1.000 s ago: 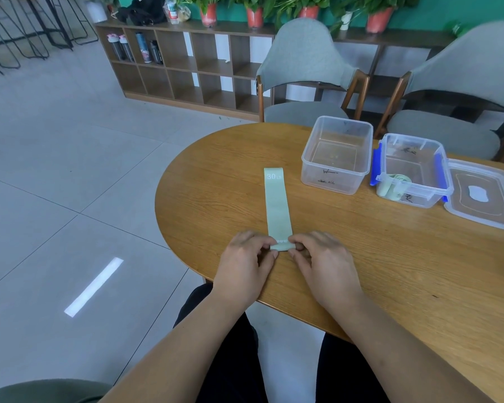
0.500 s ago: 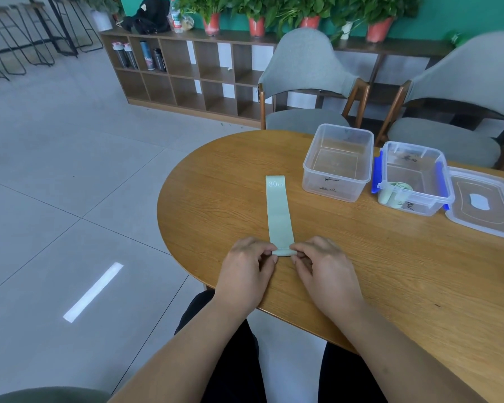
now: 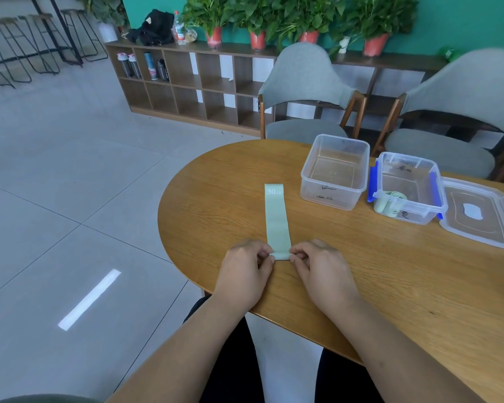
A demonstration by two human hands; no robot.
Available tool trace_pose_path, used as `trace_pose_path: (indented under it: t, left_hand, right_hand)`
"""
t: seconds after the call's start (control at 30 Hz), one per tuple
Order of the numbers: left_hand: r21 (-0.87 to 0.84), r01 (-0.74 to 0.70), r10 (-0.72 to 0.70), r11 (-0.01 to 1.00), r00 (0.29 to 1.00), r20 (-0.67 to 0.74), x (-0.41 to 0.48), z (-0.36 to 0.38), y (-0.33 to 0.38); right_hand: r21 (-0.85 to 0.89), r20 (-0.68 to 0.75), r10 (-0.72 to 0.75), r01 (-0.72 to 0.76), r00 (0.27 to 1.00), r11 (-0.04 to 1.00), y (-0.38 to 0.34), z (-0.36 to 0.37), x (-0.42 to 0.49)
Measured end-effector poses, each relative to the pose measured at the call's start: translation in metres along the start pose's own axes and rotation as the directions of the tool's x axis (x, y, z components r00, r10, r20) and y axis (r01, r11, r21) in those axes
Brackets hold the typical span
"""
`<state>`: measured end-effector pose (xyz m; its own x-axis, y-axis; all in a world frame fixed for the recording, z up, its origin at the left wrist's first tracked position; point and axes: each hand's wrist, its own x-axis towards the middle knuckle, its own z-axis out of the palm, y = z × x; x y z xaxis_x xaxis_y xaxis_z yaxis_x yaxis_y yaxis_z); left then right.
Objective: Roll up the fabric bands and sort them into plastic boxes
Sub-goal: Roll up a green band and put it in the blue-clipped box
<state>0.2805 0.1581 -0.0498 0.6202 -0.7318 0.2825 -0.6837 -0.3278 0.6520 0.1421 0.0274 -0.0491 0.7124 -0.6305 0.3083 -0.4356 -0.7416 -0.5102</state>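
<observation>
Wooden table (image 3: 361, 286) with 2 plastic boxes: left hand (image 3: 242, 270) and right hand (image 3: 322, 267) pinch the near end of a flat green band (image 3: 277, 219), rolling barely begun; 1 rolled band (image 3: 389, 203) already lies in the blue-clipped box (image 3: 409, 187), the clear box (image 3: 336, 170) holds none.

"30 LB" in white on the green band's (image 3: 277, 216) far end; box (image 3: 333, 173) scrawls seemingly illegible.

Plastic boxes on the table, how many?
2: an empty clear box beyond the flat band, to its right, and a blue-clipped box right of that. More may sit off-frame right.
</observation>
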Motion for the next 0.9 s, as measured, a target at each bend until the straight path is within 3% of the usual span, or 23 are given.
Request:
trace_pose_path:
  t: [0.27,0.9]
  left_hand:
    - [0.015,0.040,-0.040,0.999,0.999,0.006,0.006,0.000,0.003]
    - [-0.054,0.098,-0.099,0.994,0.995,-0.021,-0.004,0.004,0.005]
  right_hand:
    - [-0.061,0.011,0.006,-0.005,1.000,0.998,-0.005,0.003,-0.002]
    - [0.068,0.012,0.049,-0.050,0.999,0.996,-0.004,0.001,-0.002]
